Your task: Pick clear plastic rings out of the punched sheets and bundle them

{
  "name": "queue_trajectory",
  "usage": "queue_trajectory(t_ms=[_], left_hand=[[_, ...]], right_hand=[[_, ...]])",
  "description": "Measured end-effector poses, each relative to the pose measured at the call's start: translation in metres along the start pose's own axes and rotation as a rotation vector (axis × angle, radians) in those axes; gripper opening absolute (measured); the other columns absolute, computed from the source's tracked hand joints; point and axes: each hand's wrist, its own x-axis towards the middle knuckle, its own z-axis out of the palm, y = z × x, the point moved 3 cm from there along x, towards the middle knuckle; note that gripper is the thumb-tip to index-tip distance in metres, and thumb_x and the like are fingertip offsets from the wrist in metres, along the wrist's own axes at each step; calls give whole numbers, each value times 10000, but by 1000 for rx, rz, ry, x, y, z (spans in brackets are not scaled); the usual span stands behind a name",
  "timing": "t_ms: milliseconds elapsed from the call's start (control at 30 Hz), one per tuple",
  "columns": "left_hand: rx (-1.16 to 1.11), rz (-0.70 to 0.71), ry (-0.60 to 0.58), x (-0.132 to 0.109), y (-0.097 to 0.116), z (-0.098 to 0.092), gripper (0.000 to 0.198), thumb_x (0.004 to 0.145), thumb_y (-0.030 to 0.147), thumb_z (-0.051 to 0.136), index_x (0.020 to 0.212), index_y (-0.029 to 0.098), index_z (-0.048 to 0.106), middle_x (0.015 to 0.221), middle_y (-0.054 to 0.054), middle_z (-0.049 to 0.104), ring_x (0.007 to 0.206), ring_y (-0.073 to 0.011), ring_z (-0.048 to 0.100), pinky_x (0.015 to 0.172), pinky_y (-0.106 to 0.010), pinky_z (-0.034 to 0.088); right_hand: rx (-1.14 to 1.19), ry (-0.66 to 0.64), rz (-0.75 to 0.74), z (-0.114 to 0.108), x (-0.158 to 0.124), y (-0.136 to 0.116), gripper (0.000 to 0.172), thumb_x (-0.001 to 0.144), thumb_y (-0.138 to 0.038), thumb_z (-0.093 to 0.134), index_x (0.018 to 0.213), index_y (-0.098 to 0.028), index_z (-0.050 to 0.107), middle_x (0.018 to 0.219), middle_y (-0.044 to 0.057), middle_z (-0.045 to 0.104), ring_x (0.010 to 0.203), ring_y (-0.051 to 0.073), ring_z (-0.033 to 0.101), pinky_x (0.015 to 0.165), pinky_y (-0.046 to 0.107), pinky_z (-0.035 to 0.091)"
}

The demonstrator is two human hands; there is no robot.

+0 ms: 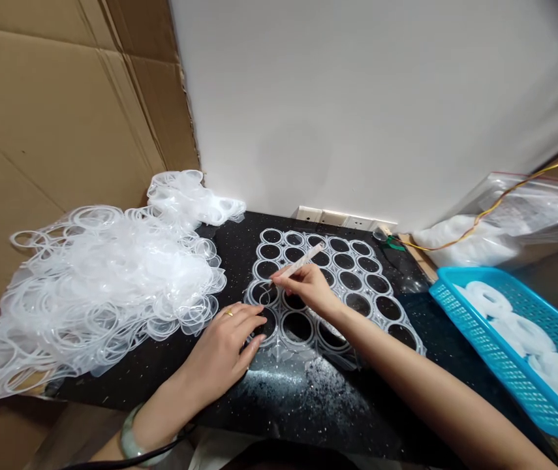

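Ring sheet (337,269), pale and full of round holes, lies flat on the black table (230,245), right in front of the person. The right hand (305,285) pinches a thin white stick (303,260) between thumb and fingers, close to one end. That low end points down at a hole near the left edge, but its tip is too small to make out. The left hand (232,339) is loose and spread, its fingertips at the near left corner of the sheet, and it does not seem to hold anything up.

The sheet could slide, I think, if the left hand presses too softly while the stick pushes. The table looks smooth, and white specks (332,385) lie on it near the sheet, so that could make it slippery. If the tip is sharp, a slip could poke the left fingers, because they are very near. A hard push could also bend or tear the thin rims between the holes. The big heap of clear rings (122,281) sits close on the left, so a bumped elbow could tip some over the edge
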Motion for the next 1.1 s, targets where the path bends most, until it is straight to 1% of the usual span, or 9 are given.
queue_trajectory(t_ms=[167,267,333,433,533,633,800,933,1100], left_hand=[[-161,-248,339,21,-10,-19,225,866,151,594,1088,186,577,1118,-75,624,1080,-214,577,969,-398,451],[-383,-279,209,33,-16,-14,371,827,141,631,1186,207,560,1039,-35,667,980,-180,628,903,-330,486],[-421,-291,126,36,-18,-11,257,845,152,607,1097,196,633,825,-1,686,766,-151,646,742,-268,509],[-264,-272,209,30,-18,-17,151,876,169,573,936,175,711,731,-9,690,589,-128,592,593,-239,465],[-187,-123,291,22,-13,-28,205,921,167,537,1029,168,711,910,-52,727,739,-146,652,693,-246,488],[-214,-50,143,18,-12,-29,206,956,208,524,1039,182,711,885,-46,708,777,-146,656,689,-231,492],[-93,3,-63,14,-13,-14,229,975,222,488,999,171,710,967,-78,658,883,-192,621,765,-317,513],[-48,69,-101,9,-14,-2,222,970,190,489,1049,180,696,1196,-101,650,1118,-247,567,922,-430,490],[-35,61,-106,7,-16,4,249,959,171,510,1162,162,653,1224,-96,656,1156,-238,555,926,-423,494]], right_hand=[[182,-130,70,11,-8,-14,242,717,-378,778,807,-154,763,669,26,669,493,67,434,457,210,314],[236,-190,77,18,-15,-19,230,717,-366,784,833,-167,768,709,28,682,502,66,446,463,208,325],[239,-197,81,18,-16,-19,237,716,-368,786,838,-166,769,696,25,678,501,68,450,461,207,330],[177,-166,51,10,-14,-14,243,719,-384,784,815,-162,768,725,36,693,546,89,510,500,220,391],[53,-151,-33,2,-10,-4,249,718,-407,781,777,-166,762,804,56,720,705,148,623,667,279,491],[-76,-171,-53,0,-7,7,280,743,-433,752,794,-158,757,848,76,736,799,192,664,766,330,512],[-181,-195,-53,8,-7,15,283,794,-425,700,824,-148,754,890,91,748,831,216,687,788,345,526],[-213,-199,-49,12,-8,15,278,808,-421,689,848,-154,757,907,91,751,843,220,690,786,344,533],[-212,-199,-71,12,-9,14,283,820,-424,678,837,-152,756,912,94,748,840,216,687,786,336,527]])
